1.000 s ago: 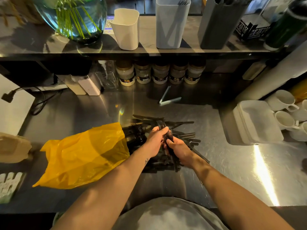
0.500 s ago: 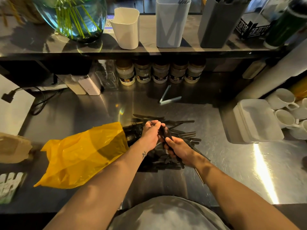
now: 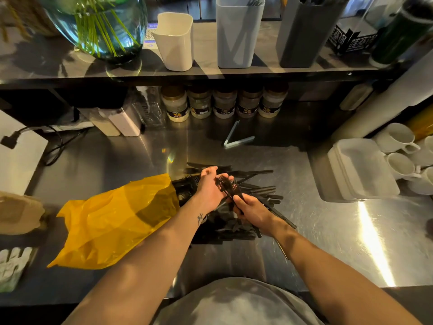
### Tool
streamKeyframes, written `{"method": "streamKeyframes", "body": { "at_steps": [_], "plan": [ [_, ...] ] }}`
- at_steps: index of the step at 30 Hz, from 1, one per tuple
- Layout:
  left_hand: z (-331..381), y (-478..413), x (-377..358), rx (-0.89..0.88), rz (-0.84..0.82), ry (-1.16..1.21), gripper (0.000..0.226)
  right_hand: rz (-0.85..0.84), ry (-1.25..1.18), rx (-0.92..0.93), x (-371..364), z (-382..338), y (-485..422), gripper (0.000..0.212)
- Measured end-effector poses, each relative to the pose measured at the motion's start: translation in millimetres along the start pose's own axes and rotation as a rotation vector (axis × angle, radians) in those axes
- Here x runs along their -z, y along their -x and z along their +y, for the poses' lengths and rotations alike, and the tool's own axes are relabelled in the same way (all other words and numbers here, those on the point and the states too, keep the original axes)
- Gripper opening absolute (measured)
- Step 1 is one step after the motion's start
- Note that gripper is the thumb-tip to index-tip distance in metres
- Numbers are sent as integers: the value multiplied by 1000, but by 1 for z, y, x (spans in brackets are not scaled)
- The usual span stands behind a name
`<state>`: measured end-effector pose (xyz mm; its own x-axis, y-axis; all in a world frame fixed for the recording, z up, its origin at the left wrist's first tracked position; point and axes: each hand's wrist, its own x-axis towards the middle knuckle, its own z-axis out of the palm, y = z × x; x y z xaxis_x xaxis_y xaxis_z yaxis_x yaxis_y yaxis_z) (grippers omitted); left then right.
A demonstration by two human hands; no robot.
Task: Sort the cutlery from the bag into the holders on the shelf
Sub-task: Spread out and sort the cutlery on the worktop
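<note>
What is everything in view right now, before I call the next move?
Bag: one, yellow, on the counter, left of centre.
Cutlery pile: many pieces, black, at the bag's mouth.
Forks: a few, black, in both hands.
White holder: one, on the shelf.
Light grey holder: one, beside it.
Dark grey holder: one, rightmost.
Vase: one, clear glass, shelf left.
Jars: five, under the shelf.
Mugs: several, white, far right.
Trays: stack, white, counter right.
Left hand: fingers curl at fork heads.
Right hand: grips fork handles.
</note>
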<state>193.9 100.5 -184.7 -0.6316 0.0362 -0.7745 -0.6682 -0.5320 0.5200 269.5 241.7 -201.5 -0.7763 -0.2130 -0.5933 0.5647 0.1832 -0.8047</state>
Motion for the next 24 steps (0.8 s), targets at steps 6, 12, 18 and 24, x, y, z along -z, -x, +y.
{"method": "streamKeyframes", "body": {
  "at_steps": [6, 12, 18, 24],
  "plan": [
    [-5, 3, 4, -41, -104, -156, 20, 22, -57, -38, -2, -2, -1, 33],
    [-16, 4, 6, -92, -165, -300, 29, 54, -36, -74, -4, -13, 1, 32],
    [-22, 6, 4, -104, -179, -438, 34, 84, 55, -16, -4, -17, 1, 17],
    [-27, -2, 5, -137, -95, -521, 44, 88, 189, 6, -4, -11, -5, 16]
  ]
}}
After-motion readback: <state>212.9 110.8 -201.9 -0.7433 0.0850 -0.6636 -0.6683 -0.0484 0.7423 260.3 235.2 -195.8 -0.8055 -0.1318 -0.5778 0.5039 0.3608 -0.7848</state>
